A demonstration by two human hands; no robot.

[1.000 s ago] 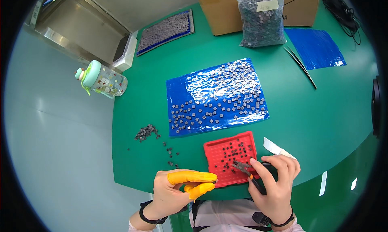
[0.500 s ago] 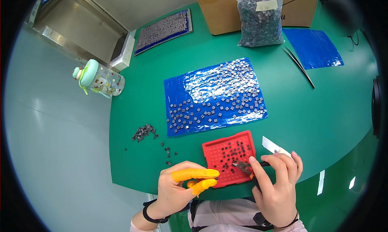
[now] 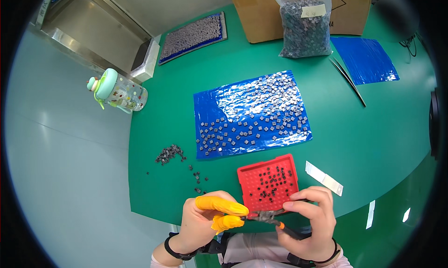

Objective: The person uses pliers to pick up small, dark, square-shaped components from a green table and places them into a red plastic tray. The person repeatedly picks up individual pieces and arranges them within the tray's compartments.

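Observation:
My left hand (image 3: 198,223) wears yellow finger covers on its thumb and index finger. Pinched between those two fingertips is a tiny black piece (image 3: 243,218). In my right hand (image 3: 315,219) are small pliers (image 3: 267,215) with dark handles marked with orange. Their metal jaws point left, close to the black piece; whether they touch it I cannot tell. Both hands are over the near edge of a red tray (image 3: 248,180) whose floor is dotted with small holes. Several small black ring-like parts (image 3: 273,181) lie in the tray.
Beyond the tray lies a blue sheet (image 3: 207,110) with many small grey square pieces. Loose dark bits (image 3: 169,154) are heaped at left. A white strip (image 3: 324,178), tweezers (image 3: 349,83), a second blue sheet (image 3: 366,60), a filled bag (image 3: 305,34), a carton (image 3: 254,16) and a bottle (image 3: 123,94) stand around.
The pliers have moved from over the tray's parts down and left, to the fingertips of my left hand. My right hand has shifted down and left, uncovering more of the white strip.

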